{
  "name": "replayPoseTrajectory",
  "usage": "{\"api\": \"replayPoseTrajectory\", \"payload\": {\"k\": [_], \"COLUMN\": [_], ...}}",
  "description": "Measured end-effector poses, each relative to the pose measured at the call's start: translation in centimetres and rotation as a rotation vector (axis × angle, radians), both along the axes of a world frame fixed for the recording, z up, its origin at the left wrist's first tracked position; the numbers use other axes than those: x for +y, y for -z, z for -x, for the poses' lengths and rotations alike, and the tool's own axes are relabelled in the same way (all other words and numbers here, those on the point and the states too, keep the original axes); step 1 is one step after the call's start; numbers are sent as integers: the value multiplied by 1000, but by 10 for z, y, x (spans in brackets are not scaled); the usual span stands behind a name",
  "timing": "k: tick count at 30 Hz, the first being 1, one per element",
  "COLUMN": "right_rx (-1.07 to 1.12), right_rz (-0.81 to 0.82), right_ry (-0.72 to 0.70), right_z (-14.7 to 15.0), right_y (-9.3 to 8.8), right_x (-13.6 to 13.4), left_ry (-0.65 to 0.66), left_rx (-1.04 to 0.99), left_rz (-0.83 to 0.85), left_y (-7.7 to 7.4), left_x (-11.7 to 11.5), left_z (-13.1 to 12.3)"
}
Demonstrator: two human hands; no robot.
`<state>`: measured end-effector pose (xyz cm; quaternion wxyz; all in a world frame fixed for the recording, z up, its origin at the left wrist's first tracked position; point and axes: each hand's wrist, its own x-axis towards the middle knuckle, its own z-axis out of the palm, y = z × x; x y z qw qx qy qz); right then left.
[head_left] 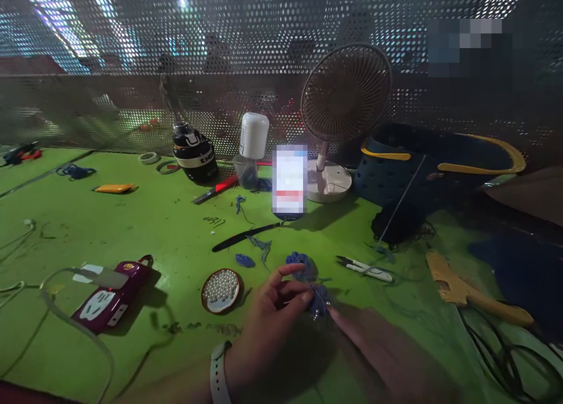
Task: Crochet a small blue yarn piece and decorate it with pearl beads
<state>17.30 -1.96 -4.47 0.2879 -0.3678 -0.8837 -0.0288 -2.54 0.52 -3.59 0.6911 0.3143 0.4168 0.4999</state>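
Observation:
My left hand [279,310] is closed, thumb and fingers pinching a small blue crocheted piece [320,305]. A pearl-like bead [316,315] shows at the piece's lower edge. My right hand [373,339], partly blurred, meets the piece from the right with its fingers together. A thin, shiny needle-like tool [320,295] crosses the piece and runs to the right fingertip. Just beyond my left fingers lies a bundle of blue yarn [299,262]. A shallow dish [203,295] of pearl beads [222,287] and a blue crocheted oval [244,260] lie to the left.
White-handled thread snips [365,269] and a yellow glue gun [479,292] with a looping cord lie rightward. A purple power strip [114,295] sits left. Behind stand a lit phone [289,181], a fan [345,93], a dark bottle [193,155] and a navy basket [378,175].

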Motion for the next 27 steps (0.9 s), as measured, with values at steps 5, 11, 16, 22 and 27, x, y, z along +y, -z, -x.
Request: {"api": "replayPoseTrajectory", "payload": {"k": [5, 11, 16, 22, 27], "right_rx": [203, 716, 1046, 1160, 1190], "right_rz": [306, 792, 1063, 1140, 1186], "right_ry": [-8, 209, 393, 348, 321], "right_z": [-13, 3, 13, 16, 14], "right_y": [5, 1, -13, -17, -6], "right_x": [7, 4, 2, 2, 5], "left_ry": [67, 118, 117, 119, 162], "left_rx": [84, 93, 85, 0, -96], "left_rz": [2, 36, 65, 143, 220], "left_y": [-1, -1, -3, -3, -3], "left_x": [4, 7, 9, 9, 10], "left_z": [2, 5, 8, 9, 11]}}
